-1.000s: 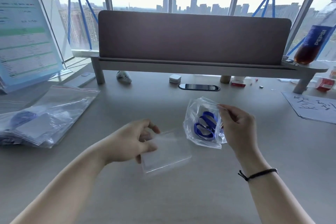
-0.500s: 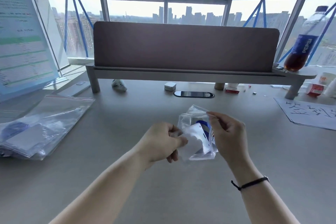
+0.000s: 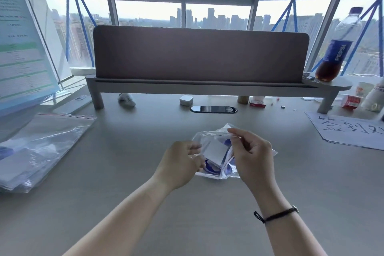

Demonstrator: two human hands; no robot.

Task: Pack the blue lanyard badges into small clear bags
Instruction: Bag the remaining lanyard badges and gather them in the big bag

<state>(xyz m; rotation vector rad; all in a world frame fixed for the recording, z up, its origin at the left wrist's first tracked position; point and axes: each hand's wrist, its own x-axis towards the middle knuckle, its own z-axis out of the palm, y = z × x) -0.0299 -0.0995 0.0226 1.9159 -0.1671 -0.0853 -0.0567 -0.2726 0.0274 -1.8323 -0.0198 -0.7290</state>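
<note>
A small clear bag [image 3: 207,135] is held just above the middle of the desk between both hands. Inside it lie a coiled blue lanyard [image 3: 211,168] and a clear badge card holder [image 3: 215,153], which sits mostly within the bag's mouth. My right hand [image 3: 249,151] pinches the bag's upper rim between thumb and forefinger. My left hand [image 3: 180,162] has its fingers curled at the bag's left edge, against the card holder; its fingertips are partly hidden behind the plastic.
A pile of larger clear zip bags [image 3: 41,147] with more badges lies at the left. A desk shelf with a dark screen [image 3: 199,54] stands behind, a cola bottle [image 3: 336,48] on its right end. Handwritten paper [image 3: 349,129] lies at the right.
My left hand carried the clear card holder from the desk rightwards to the bag and pushed it in. My right hand kept hold of the bag's rim. The camera tilted upward.
</note>
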